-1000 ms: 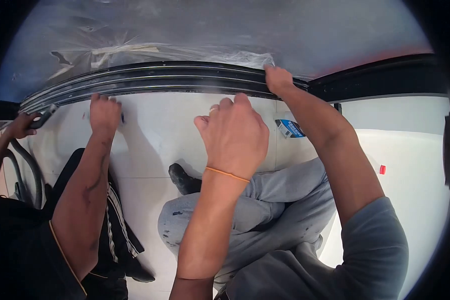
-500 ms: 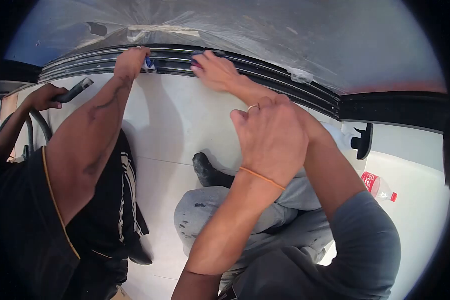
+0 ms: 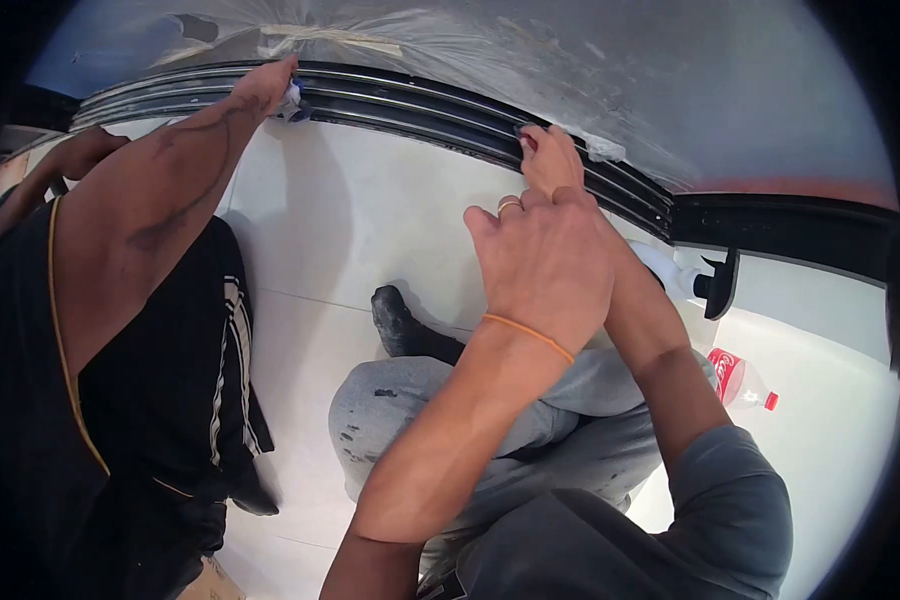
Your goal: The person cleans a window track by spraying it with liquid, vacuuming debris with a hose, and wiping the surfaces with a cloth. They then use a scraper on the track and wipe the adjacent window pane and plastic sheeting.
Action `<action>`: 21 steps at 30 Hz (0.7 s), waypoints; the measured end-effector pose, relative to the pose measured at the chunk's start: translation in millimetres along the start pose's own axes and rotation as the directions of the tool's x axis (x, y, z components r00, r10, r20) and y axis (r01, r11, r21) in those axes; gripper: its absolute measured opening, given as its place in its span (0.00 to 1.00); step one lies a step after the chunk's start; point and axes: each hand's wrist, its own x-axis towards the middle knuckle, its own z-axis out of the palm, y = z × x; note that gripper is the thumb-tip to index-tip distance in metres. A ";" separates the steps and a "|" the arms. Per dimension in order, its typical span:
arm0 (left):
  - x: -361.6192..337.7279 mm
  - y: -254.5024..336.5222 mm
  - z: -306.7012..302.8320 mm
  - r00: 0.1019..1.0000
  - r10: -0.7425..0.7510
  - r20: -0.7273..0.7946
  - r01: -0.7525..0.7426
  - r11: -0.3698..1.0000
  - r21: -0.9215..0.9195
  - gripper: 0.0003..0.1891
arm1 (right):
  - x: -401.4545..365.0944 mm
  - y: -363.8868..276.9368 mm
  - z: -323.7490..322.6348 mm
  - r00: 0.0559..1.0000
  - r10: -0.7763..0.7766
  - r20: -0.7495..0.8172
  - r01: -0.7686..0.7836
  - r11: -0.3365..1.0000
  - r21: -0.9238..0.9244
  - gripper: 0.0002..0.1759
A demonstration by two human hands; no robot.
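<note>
**A:** We've got our right hand [image 3: 552, 160] up on the black door track [image 3: 420, 100], arm stretched out. The fingertips press on the rail just below the plastic sheeting [image 3: 590, 60]. There's a speck of red at the fingertips, and we can't make out what it is.

**B:** And our left hand [image 3: 542, 265] is raised right in front of it, back toward us, fingers curled, with a ring on one finger and an orange band at the wrist. It covers most of the right hand, so we can't say whether either hand grips anything.

**A:** Over on the left, a co-worker's hand [image 3: 265, 85] presses a blue-and-white cloth [image 3: 293, 100] on the same track, well apart from ours.

**B:** Below us are our grey trousers [image 3: 420, 420] and a black shoe [image 3: 395, 320] on the white tiled floor [image 3: 340, 220]. To the right, a spray bottle [image 3: 670, 270] sits near the track's end, and a Coca-Cola bottle [image 3: 735, 375] lies on its side.
</note>
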 end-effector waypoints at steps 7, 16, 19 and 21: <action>7.9 -9.1 -9.7 0.998 -0.021 -0.060 0.016 0.997 -0.071 0.12 | 49.6 -98.1 41.5 0.921 -0.346 -0.181 0.383 0.891 0.246 0.20; 2.6 -10.6 -5.9 0.994 -0.007 -0.107 0.000 0.998 -0.065 0.10 | 79.1 -98.4 44.1 0.919 -0.392 0.030 0.391 0.919 0.040 0.24; -2.1 -9.9 -4.4 0.993 0.004 -0.117 -0.008 0.999 -0.033 0.10 | 76.8 -92.6 32.2 0.921 -0.378 0.095 0.380 0.925 -0.002 0.24; -4.3 -7.3 -4.7 0.992 0.020 -0.122 -0.024 0.999 -0.039 0.11 | 78.0 -92.1 29.2 0.921 -0.359 0.153 0.366 0.930 -0.024 0.25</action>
